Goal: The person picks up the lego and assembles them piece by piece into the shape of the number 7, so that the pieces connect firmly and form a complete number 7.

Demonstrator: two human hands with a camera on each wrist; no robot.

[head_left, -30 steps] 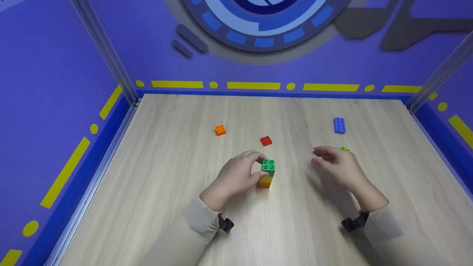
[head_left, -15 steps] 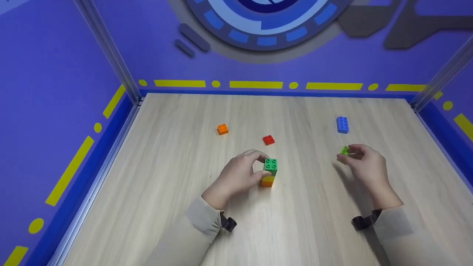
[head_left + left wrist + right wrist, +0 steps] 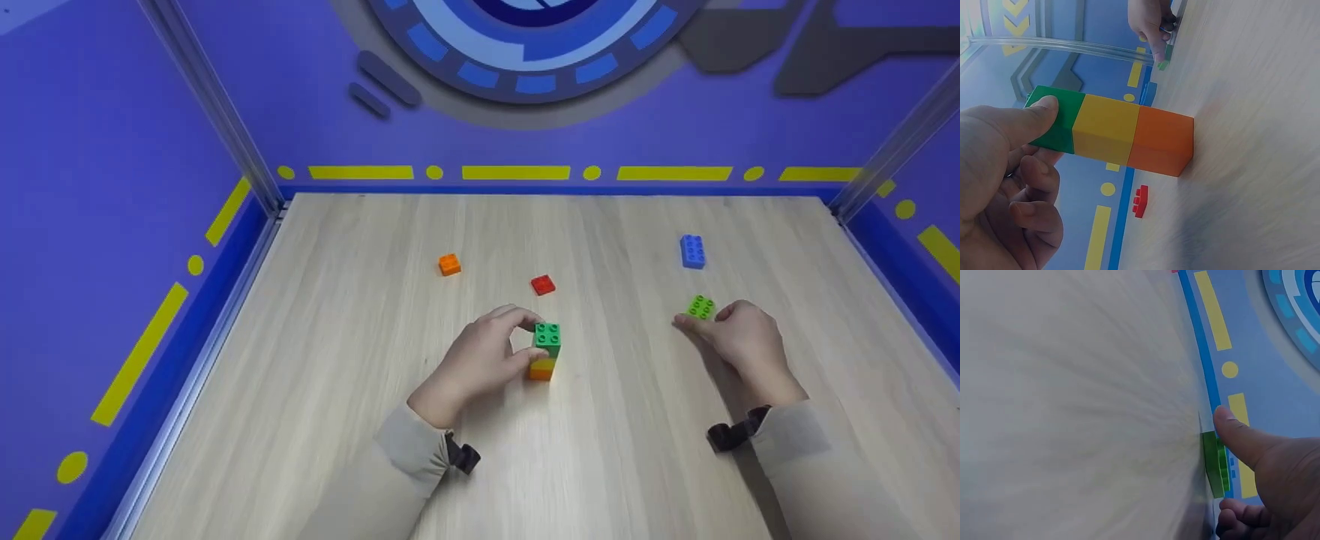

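My left hand (image 3: 480,352) pinches the green brick (image 3: 547,339) between thumb and fingers. That brick tops an upright stack, over a yellow brick (image 3: 1106,126) and an orange brick (image 3: 1162,140) that stands on the table. To the right, my right hand (image 3: 746,341) is low over the table beside a lime green brick (image 3: 701,306), studs up. The thumb lies at one end of it and the fingers near the other; in the right wrist view a gap shows between thumb (image 3: 1241,439) and brick.
A small orange brick (image 3: 449,264) and a flat red brick (image 3: 543,285) lie beyond the stack. Farther back on the right is a blue brick (image 3: 693,251). Blue walls (image 3: 510,142) enclose the wooden table (image 3: 360,300) at the back and sides.
My right hand has moved right to the lime green brick, and its fingers have shifted so that more of the brick shows. My left hand keeps its hold on the stack.
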